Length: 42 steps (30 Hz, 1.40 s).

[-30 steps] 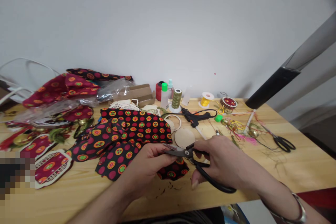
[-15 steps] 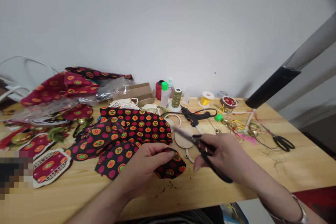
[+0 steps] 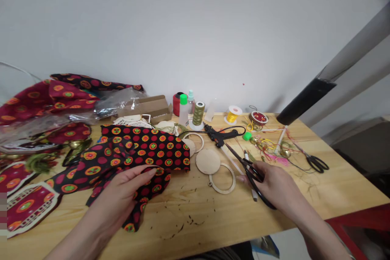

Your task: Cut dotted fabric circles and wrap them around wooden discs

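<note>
My left hand [image 3: 131,185] pinches the near edge of a black cloth [image 3: 164,146] patterned with magenta dots and orange flowers. The cloth lies bunched over the left half of the table, one flap hanging toward me. Black-handled scissors [image 3: 248,168] are in my right hand [image 3: 274,183], their blades pointing up and left, away from the cloth. Just left of the scissors lie a round wooden disc [image 3: 208,161] and a thin wooden ring [image 3: 232,183]. A white pen-like stick [image 3: 254,195] lies beneath the scissors.
Behind are a black glue gun [image 3: 219,135], a green thread spool [image 3: 199,113], bottles and a yellow cord spool [image 3: 233,114]. A second pair of scissors [image 3: 317,163] rests at right among tangled cords. Red fabric [image 3: 21,101] and red panels [image 3: 30,207] crowd the left. Dark scraps dot the front.
My left hand has drawn the cloth edge left and toward me. The scissors in my right hand have moved away from the cloth. The view has shifted right.
</note>
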Tool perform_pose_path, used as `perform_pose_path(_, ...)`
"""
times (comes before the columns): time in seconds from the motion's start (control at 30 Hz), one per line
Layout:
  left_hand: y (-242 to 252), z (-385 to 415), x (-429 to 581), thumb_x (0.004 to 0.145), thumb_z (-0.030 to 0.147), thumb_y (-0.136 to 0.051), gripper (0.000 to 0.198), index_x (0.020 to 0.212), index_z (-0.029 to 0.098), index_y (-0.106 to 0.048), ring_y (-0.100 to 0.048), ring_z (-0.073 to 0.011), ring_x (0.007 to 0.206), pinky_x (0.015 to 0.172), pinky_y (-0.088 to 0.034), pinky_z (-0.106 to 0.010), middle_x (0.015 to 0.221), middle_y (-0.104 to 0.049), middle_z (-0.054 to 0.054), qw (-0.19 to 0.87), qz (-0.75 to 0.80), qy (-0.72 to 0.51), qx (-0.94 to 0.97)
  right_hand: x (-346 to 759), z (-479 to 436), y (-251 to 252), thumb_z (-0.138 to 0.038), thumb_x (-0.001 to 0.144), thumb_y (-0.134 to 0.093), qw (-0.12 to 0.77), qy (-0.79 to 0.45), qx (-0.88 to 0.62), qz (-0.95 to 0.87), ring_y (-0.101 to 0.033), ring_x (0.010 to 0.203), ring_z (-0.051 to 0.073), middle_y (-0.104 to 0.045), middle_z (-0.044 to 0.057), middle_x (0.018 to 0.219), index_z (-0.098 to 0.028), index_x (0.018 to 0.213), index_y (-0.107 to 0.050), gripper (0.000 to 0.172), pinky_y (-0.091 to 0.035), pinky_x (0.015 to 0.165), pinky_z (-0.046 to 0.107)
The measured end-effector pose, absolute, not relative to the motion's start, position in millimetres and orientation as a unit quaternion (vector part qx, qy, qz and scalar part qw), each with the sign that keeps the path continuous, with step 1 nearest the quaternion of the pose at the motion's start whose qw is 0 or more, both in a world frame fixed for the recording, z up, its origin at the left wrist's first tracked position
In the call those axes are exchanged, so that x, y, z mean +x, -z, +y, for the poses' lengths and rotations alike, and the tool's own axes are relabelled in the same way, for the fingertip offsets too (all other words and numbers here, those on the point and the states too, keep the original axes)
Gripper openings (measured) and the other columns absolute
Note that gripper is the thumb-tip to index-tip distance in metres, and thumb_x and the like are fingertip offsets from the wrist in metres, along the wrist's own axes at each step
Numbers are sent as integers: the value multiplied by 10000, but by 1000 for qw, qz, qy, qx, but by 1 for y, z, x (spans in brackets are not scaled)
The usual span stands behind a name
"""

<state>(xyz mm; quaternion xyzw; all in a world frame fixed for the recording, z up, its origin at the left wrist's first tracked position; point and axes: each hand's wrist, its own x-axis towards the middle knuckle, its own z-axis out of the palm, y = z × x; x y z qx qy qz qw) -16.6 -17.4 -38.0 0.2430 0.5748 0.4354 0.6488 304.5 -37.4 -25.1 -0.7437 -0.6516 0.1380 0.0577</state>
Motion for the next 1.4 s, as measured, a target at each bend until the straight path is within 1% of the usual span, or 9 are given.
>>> perform_pose_path(0.3,28,-20,-19,775,124,-652,124,875,162,-714,-716,-207,702,660,-594,-295,860,-762,-88,647,565,-455,235,327,-40,34,-484,787,-544,49,-122,-771,-624,-613,611,226,-663,48,670,-217,730,-561,273,-330,510,265)
perform_pose_path(0.4,30,-26,-4,770,152,-673,79,841,166,-705,-704,-189,652,568,-576,-261,831,-759,-69,661,570,-448,194,322,-42,36,-500,787,-546,52,-134,-768,-624,-614,605,228,-662,42,667,-219,767,-591,285,-337,515,267)
perform_pose_path(0.57,37,-35,20,698,87,-726,155,828,168,-708,-712,-192,746,647,-572,-271,861,-758,-52,735,510,-422,146,330,-45,39,-541,791,-520,44,-114,-786,-606,-618,613,256,-660,58,654,-218,787,-597,332,-333,515,282)
perform_pose_path(0.67,38,-37,27,652,27,-719,201,801,162,-712,-709,-189,730,667,-564,-272,802,-756,-42,769,469,-407,153,333,-48,41,-559,776,-531,83,-139,-772,-615,-607,599,241,-656,49,649,-221,765,-586,342,-351,519,283)
perform_pose_path(0.8,41,-38,30,589,-62,-653,293,743,180,-713,-683,-125,663,644,-533,-202,710,-734,17,766,447,-441,138,311,-51,44,-519,756,-578,159,-205,-716,-648,-557,549,196,-609,16,599,-223,707,-544,302,-365,509,269)
perform_pose_path(0.9,42,-39,31,565,-80,-601,357,781,176,-723,-685,-129,718,691,-524,-203,750,-741,5,770,437,-443,144,283,-50,45,-482,752,-607,200,-244,-685,-656,-512,522,165,-568,-7,579,-221,669,-505,292,-356,499,257)
perform_pose_path(1.03,42,-40,31,556,-55,-601,407,876,163,-724,-693,-180,802,736,-523,-254,846,-753,-45,786,416,-429,159,250,-45,46,-461,730,-663,247,-330,-640,-649,-511,563,151,-570,-14,629,-217,695,-490,301,-374,511,244)
perform_pose_path(1.17,41,-42,30,599,-10,-644,390,941,163,-716,-699,-189,762,739,-524,-285,857,-753,-64,796,404,-416,175,227,-39,46,-408,704,-701,275,-404,-601,-632,-538,631,158,-606,2,714,-204,764,-535,270,-411,566,257)
perform_pose_path(1.4,44,-45,30,694,123,-723,254,948,138,-722,-700,-200,751,730,-529,-301,853,-753,-100,808,393,-385,212,213,-36,48,-320,709,-643,333,-480,-556,-591,-491,588,127,-545,-28,646,-198,743,-512,183,-410,550,241)
